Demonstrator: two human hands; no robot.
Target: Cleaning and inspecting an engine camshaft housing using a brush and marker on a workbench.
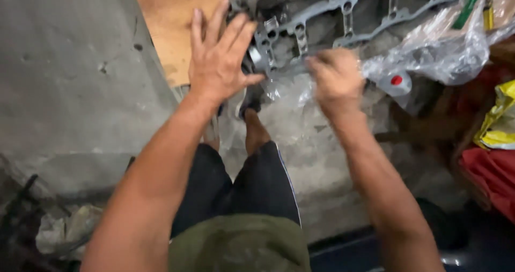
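Flat grey metal gasket plate with bolt holes (322,23) lay at twelve o'clock on concrete. Left hand (219,57) spread open over its near end; right hand (337,79) blurred — grip indeterminate. Judged stiff, light, sharp-edged — best held by solid rails.

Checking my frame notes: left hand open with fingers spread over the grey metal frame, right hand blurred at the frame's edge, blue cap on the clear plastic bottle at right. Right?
One detail is wrong: the cap on the clear plastic bottle is red, not blue, as the head view shows. The rest holds: left hand open with fingers spread over the grey metal frame, right hand blurred at its edge.
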